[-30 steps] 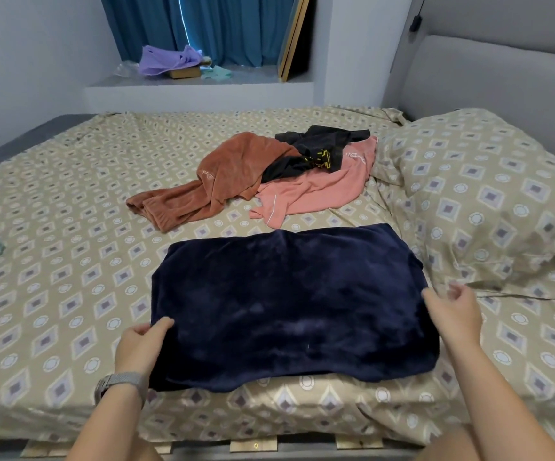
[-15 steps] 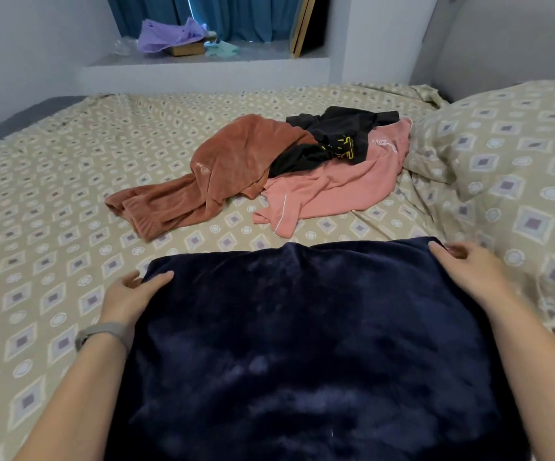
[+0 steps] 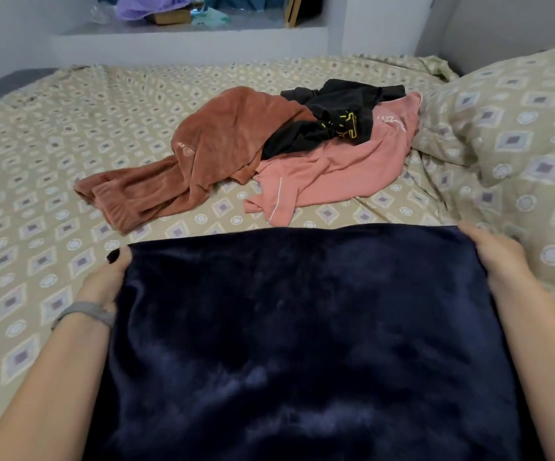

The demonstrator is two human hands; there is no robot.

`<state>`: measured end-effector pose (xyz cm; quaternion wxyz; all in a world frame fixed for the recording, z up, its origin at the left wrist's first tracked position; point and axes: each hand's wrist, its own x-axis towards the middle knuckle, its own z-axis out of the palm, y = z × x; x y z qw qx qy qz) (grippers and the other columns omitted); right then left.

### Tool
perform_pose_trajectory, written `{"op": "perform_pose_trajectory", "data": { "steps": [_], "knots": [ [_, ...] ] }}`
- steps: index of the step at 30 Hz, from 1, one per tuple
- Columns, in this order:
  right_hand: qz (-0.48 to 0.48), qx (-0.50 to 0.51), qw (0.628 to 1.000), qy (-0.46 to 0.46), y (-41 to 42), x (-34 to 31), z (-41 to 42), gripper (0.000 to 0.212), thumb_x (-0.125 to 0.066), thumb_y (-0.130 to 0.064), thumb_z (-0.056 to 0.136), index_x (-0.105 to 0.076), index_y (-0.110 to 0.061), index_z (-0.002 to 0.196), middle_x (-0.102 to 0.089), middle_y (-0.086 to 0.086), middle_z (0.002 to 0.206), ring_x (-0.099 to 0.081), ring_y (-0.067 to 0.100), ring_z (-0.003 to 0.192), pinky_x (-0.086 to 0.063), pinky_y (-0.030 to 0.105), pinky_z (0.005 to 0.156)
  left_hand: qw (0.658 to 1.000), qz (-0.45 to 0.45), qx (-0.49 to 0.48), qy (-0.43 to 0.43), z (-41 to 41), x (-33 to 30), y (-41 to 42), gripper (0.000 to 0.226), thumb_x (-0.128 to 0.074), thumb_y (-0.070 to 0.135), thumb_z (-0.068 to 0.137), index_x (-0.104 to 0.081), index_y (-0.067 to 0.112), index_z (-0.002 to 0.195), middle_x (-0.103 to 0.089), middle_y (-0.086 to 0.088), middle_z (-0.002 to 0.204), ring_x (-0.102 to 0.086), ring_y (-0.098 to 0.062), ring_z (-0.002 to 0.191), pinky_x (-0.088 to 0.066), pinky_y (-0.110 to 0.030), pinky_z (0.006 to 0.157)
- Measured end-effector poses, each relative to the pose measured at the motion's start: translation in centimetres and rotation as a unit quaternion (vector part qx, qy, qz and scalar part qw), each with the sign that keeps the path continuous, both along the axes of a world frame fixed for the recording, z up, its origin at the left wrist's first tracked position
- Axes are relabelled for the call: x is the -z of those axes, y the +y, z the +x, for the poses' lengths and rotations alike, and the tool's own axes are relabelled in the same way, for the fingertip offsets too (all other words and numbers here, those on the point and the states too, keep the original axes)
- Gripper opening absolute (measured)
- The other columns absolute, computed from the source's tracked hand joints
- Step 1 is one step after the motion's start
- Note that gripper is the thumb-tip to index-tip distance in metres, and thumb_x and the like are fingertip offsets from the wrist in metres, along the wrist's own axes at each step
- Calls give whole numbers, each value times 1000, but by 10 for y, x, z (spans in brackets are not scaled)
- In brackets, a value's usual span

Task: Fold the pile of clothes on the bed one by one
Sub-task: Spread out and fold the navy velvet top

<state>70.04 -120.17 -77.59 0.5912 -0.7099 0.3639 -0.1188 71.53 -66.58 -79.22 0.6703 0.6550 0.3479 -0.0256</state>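
- I see my left hand (image 3: 108,281) and right hand (image 3: 498,261) gripping the navy fleece (image 3: 302,327) at its far corners, fingers curled round the edge.
- Bare bed (image 3: 36,181) lies left; the clothes pile (image 3: 269,151) sits just beyond.

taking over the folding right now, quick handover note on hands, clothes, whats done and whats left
Left hand: grips the far left corner of the navy fleece garment, thumb on top.
Right hand: holds the far right corner, fingers tucked out of sight.
The navy piece is spread between both arms, partly folded; its near part runs out of view.
Still unfolded in a heap further up the bed: brown velour garment, black garment, pink garment.
Left: finish the navy one, then those three, one at a time.
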Motion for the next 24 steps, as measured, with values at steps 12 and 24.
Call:
{"op": "perform_pose_trajectory", "data": {
  "steps": [12,24],
  "knots": [
    [-360,-84,927,58,32,-19,-11,70,-63,-56,84,-51,-7,132,-55,21,132,-48,39,124,-38,45,101,863,495,92,-30,-25,-44,-46,73,-67,56,80,-52,4,130,-53,-23,132,-49,-40,122,-41,-47,100],
    [-571,-445,673,150,118,9,-21,63,-12,-63,97,-10,-37,154,-11,0,163,-3,20,151,1,45,121,681,648,340,37,-83,0,-154,73,-6,78,84,4,48,150,9,1,162,10,-27,149,9,-53,118]
  ]
}}
